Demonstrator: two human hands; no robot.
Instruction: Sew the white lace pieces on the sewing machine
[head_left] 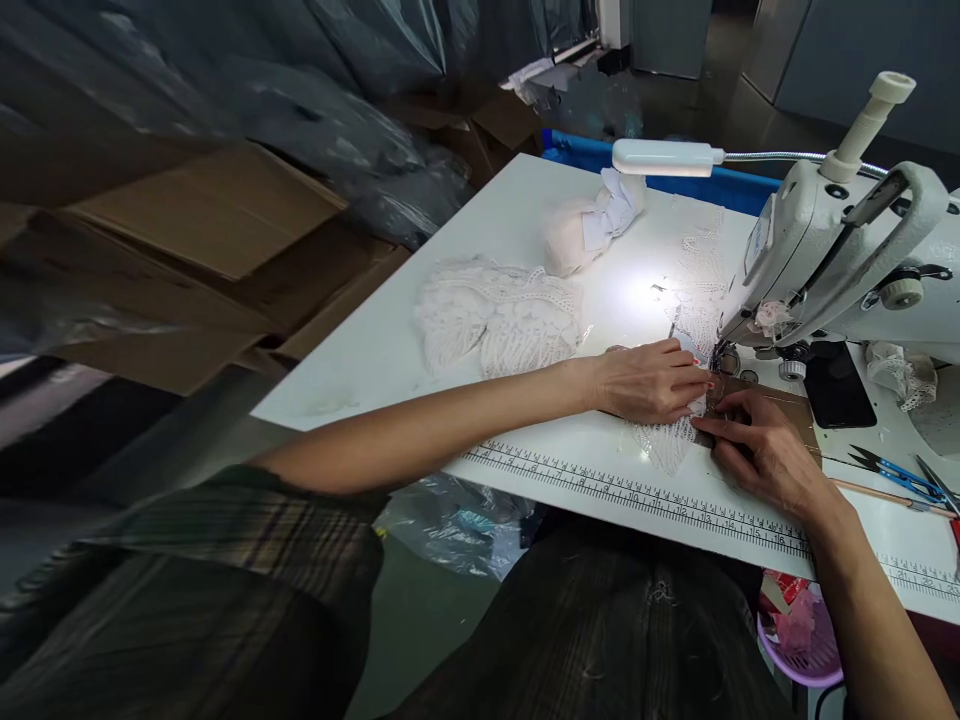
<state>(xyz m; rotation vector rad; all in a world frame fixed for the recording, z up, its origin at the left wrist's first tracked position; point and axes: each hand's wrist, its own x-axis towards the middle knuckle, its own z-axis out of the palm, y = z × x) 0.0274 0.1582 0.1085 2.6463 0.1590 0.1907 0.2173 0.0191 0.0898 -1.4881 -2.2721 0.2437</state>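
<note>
On the tabletop [360,385], the machine [806,255] stands well apart from the left corner. Near the front edge, I hold left hand [652,384] and right hand [766,447] close together over lace [667,447], apparently to steady it; whether fingers pinch, I cannot tell.

White lace [670,442] at the near right is formed of openwork cloth, matt and rough; similar texture is shown by the lace pile [499,315] at the left; the tabletop [360,385] is finished smooth and white; the sewing machine [795,215] is coated in smooth white paint; the lamp [664,157] is cased in glossy white plastic, its neck [780,156] ribbed in shiny metal; the phone [838,385] is faced in smooth black; far-left cartons [214,215] are made of matt brown cardboard, overhung by crinkled, shiny plastic sheeting [322,120].
</note>
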